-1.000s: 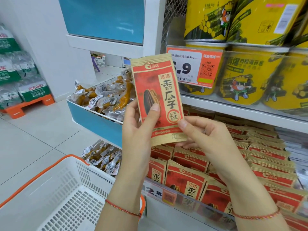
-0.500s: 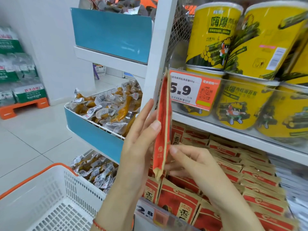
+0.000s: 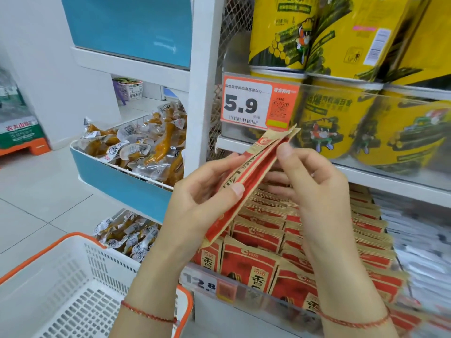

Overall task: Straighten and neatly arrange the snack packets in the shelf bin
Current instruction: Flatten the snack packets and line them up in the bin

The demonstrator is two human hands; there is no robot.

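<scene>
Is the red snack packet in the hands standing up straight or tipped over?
Tipped. The red packet slants, top corner up to the right, nearly edge-on, held between the left hand and right hand above the shelf bin.

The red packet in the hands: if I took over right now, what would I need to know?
Left hand: holds the lower part of the red packet, thumb on its front.
Right hand: pinches the packet near its upper end.
The packet is tilted, almost edge-on to the camera, held above the shelf bin.
Other packets of the same kind stand in rows in the bin below, mostly upright.
Done: one packet is out and in hand.
Left: probably set it back upright in a row, then straighten any leaning ones.
</scene>
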